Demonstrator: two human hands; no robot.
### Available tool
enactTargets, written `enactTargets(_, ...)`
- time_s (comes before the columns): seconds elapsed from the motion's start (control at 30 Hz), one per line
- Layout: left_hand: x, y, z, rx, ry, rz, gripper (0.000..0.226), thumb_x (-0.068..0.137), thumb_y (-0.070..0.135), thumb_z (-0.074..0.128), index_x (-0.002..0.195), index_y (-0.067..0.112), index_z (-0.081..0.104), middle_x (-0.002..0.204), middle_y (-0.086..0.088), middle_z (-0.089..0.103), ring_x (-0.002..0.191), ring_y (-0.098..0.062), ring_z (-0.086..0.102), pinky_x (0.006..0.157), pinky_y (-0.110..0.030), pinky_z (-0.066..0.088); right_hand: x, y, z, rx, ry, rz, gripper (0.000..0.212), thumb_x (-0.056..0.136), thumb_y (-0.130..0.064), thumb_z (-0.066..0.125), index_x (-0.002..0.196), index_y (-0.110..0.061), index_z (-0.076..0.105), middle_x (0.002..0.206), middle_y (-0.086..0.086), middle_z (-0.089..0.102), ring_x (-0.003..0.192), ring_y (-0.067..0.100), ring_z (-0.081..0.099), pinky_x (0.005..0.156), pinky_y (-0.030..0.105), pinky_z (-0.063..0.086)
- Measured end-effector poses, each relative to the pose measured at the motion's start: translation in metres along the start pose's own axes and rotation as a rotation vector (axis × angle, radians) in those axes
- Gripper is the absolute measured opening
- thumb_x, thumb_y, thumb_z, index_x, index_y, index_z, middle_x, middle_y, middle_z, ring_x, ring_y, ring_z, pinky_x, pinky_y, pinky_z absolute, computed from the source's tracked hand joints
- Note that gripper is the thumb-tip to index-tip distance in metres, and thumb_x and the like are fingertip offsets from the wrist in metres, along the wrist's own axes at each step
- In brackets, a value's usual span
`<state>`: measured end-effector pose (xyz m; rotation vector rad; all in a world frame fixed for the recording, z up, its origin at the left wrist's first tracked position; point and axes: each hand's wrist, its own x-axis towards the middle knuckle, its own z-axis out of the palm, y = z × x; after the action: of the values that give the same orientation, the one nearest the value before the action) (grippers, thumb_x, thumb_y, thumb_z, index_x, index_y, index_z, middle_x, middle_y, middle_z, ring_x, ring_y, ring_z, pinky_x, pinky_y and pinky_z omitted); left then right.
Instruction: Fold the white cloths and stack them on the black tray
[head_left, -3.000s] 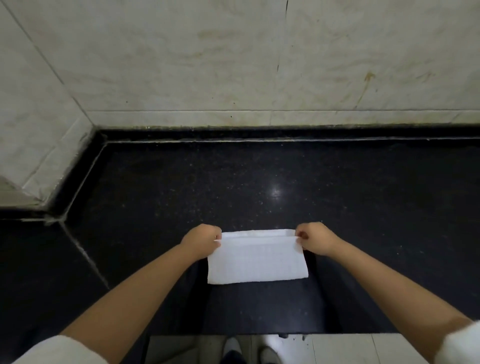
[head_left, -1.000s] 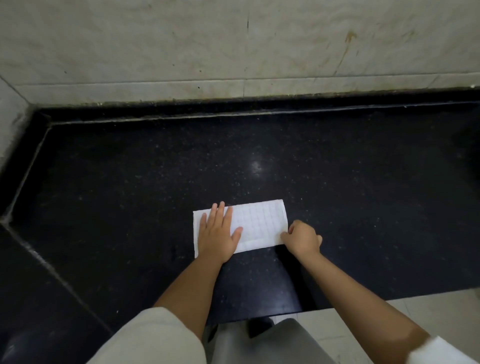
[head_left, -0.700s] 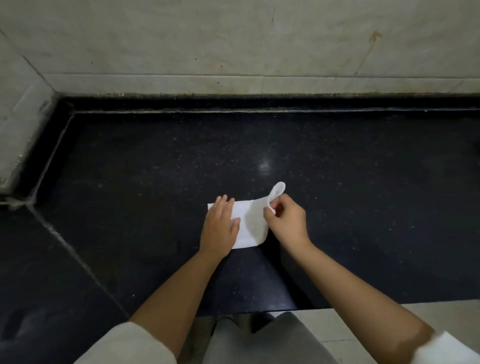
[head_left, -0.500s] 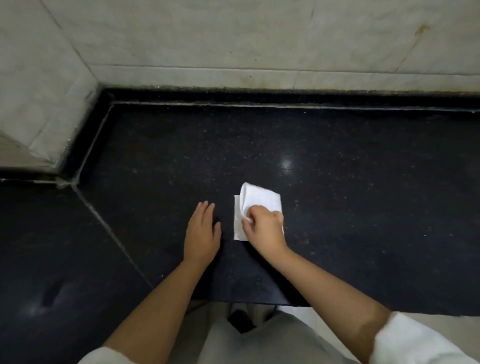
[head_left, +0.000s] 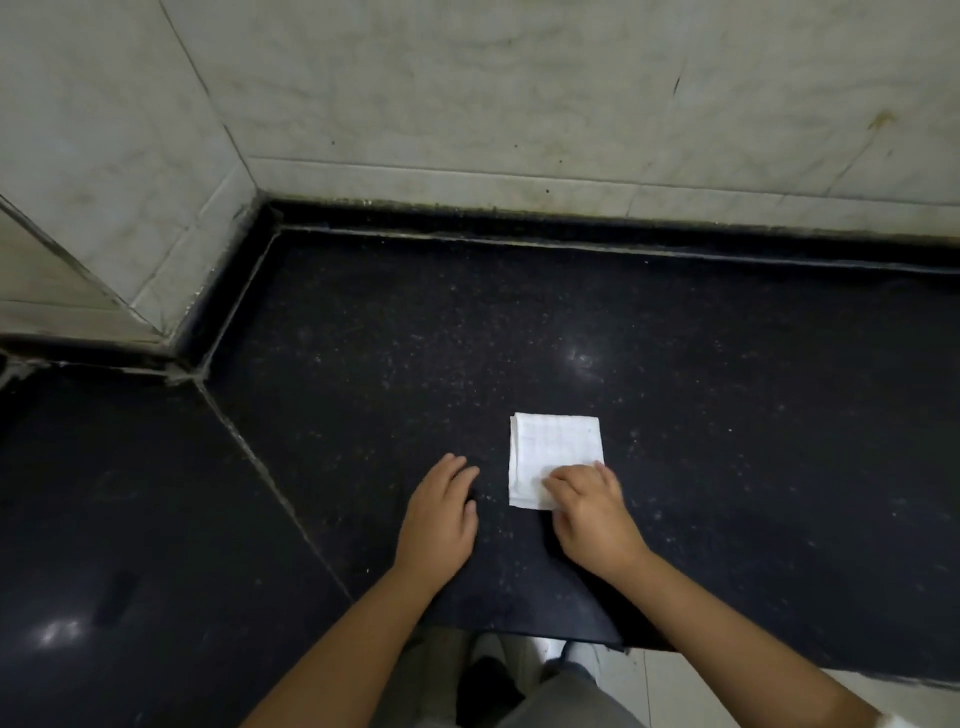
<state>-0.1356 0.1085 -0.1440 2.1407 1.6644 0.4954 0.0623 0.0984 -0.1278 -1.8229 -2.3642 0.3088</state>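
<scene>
One white cloth (head_left: 555, 451), folded into a small square, lies flat on the black stone counter (head_left: 363, 364). My right hand (head_left: 592, 506) presses its near right corner with flat fingers, covering that corner. My left hand (head_left: 441, 512) rests palm down on the bare counter just left of the cloth, not touching it. No black tray is in view.
A pale tiled wall (head_left: 519, 104) runs along the back and angles in at the left corner. A seam (head_left: 270, 488) splits the counter diagonally on the left. The counter's front edge (head_left: 519, 631) lies near my body, with light floor below.
My right hand folded the cloth's right half over to the left, making a square, then flattened on it. My left hand slid off the cloth onto the counter.
</scene>
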Motion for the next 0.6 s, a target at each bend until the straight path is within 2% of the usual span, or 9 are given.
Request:
enactTargets(0.07,0.008,0.01,0.004,-0.01,-0.021,0.147,0.034,0.077,0.022,0.051,0.103,0.01,0.068,0.108,-0.006,0.069,0.102,-0.023,0.066,0.087,-0.033,0.053,-0.009,0.015,-0.01,-0.077,-0.009,0.032,0.037,0.041,-0.009,0.068,0.078,-0.017,0.07,0.083,-0.003,0.069,0.082,0.016,0.062,0.081,0.037,0.05)
enactTargets(0.17,0.02,0.028,0.01,0.036,-0.121,0.34,0.029,0.071,0.037,0.055,0.094,0.023,0.068,0.094,0.009,0.068,0.088,-0.008,0.064,0.075,-0.021,0.055,-0.015,0.027,-0.017,-0.146,-0.151,0.112,0.052,0.022,-0.014,0.081,0.072,-0.023,0.071,0.079,-0.006,0.07,0.068,0.014,0.068,0.057,0.028,0.054)
enactTargets(0.23,0.027,0.038,0.017,0.135,-0.204,0.389,0.035,0.061,0.046,0.071,0.09,0.026,0.069,0.089,0.012,0.068,0.083,-0.007,0.065,0.075,-0.018,0.053,-0.011,0.032,-0.015,-0.165,-0.167,0.092,0.051,0.024,-0.012,0.084,0.072,-0.021,0.071,0.075,-0.004,0.069,0.059,0.015,0.066,0.047,0.025,0.052)
enactTargets(0.33,0.033,0.041,0.027,0.213,-0.277,0.38,0.039,0.066,0.042,0.075,0.094,0.016,0.068,0.093,0.002,0.067,0.088,-0.017,0.065,0.084,-0.03,0.051,-0.003,0.038,-0.015,-0.161,-0.195,0.052,0.034,0.036,-0.008,0.083,0.067,-0.015,0.071,0.068,-0.001,0.067,0.053,0.017,0.063,0.042,0.026,0.052)
enactTargets(0.4,0.034,0.043,0.028,0.271,-0.262,0.393,0.04,0.062,0.044,0.077,0.089,0.016,0.069,0.089,0.002,0.067,0.084,-0.017,0.065,0.08,-0.031,0.052,-0.002,0.04,-0.018,-0.122,-0.257,0.036,0.015,0.057,-0.007,0.072,0.072,-0.009,0.071,0.073,0.006,0.068,0.06,0.025,0.065,0.049,0.035,0.055)
enactTargets(0.47,0.033,0.045,0.029,0.326,-0.267,0.406,0.04,0.051,0.048,0.082,0.079,0.022,0.069,0.08,0.008,0.066,0.075,-0.012,0.066,0.071,-0.026,0.054,-0.001,0.041,-0.023,0.0,-0.245,0.066,0.02,0.077,-0.006,0.056,0.091,-0.004,0.07,0.093,0.012,0.068,0.081,0.032,0.065,0.069,0.041,0.055)
enactTargets(0.53,0.033,0.046,0.031,0.355,-0.236,0.418,0.033,0.049,0.044,0.083,0.073,0.026,0.069,0.074,0.012,0.065,0.069,-0.008,0.065,0.069,-0.021,0.052,-0.004,0.041,-0.031,0.15,-0.209,0.144,0.027,0.087,-0.007,0.047,0.106,-0.004,0.066,0.11,0.011,0.064,0.099,0.028,0.061,0.085,0.037,0.05)
enactTargets(0.6,0.034,0.048,0.033,0.369,-0.173,0.479,0.011,0.06,0.027,0.072,0.07,0.026,0.068,0.068,0.011,0.065,0.064,-0.01,0.063,0.074,-0.02,0.041,-0.009,0.043,-0.041,0.259,-0.157,0.197,0.029,0.088,-0.006,0.046,0.107,-0.005,0.066,0.111,0.011,0.064,0.101,0.025,0.06,0.087,0.032,0.047)
